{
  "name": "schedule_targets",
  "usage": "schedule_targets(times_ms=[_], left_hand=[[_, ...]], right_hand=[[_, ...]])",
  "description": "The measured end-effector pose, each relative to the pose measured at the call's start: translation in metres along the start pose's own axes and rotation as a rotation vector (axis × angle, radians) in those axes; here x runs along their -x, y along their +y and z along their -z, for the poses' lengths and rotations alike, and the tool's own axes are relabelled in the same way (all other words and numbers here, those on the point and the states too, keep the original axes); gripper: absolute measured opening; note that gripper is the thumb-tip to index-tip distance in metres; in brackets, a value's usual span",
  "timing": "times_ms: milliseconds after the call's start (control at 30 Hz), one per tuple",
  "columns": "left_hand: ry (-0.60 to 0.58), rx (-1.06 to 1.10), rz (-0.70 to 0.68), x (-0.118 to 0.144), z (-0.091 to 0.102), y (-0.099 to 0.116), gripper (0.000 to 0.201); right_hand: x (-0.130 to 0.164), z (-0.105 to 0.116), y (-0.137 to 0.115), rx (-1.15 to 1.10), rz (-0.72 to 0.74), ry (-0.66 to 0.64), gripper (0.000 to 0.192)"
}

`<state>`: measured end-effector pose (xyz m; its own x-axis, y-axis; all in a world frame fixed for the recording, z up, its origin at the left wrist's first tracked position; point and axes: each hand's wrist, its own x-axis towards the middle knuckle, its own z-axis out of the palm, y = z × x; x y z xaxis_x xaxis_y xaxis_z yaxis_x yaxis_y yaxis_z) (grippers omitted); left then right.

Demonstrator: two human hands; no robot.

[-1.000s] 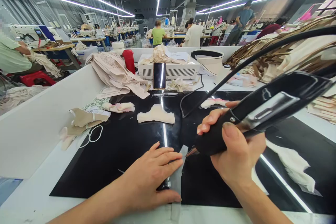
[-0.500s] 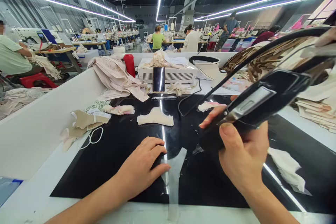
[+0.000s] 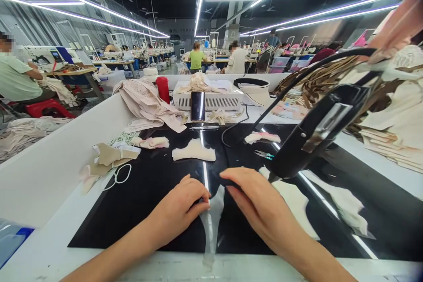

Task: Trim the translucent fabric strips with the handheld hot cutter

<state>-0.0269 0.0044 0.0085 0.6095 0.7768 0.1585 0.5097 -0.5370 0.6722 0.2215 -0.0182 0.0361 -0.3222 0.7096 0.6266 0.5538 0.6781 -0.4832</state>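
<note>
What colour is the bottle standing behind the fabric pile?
Red, clearest in the head view: the bottle beside the white box.

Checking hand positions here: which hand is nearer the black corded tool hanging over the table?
Right. The right hand lies just below and left of the black corded tool; the left hand rests farther left, across the translucent strip.
</note>
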Motion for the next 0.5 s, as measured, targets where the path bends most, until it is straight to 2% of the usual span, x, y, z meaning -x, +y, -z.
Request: schedule_targets(times_ms=[67, 133, 300, 400, 500], left_hand=[[-0.033, 0.033, 0.02, -0.001, 0.003, 0.004, 0.013], [-0.05, 0.102, 0.067, -0.002, 0.007, 0.008, 0.013], [0.004, 0.478, 0.254, -0.006, 0.017, 0.007, 0.006], [0.076, 0.597, 0.305, -0.01, 0.019, -0.002, 0.02], [0.115, 0.714, 0.369, -0.014, 0.019, -0.01, 0.039]], right_hand=[[-0.004, -0.014, 0.001, -0.102, -0.089, -0.174, 0.023], [-0.009, -0.024, 0.003, -0.158, -0.129, -0.262, 0.016], [-0.023, -0.027, 0.007, -0.224, -0.222, -0.313, 0.024], [-0.032, -0.027, 0.012, -0.265, -0.258, -0.321, 0.022], [-0.041, -0.031, 0.019, -0.271, -0.296, -0.275, 0.02]])
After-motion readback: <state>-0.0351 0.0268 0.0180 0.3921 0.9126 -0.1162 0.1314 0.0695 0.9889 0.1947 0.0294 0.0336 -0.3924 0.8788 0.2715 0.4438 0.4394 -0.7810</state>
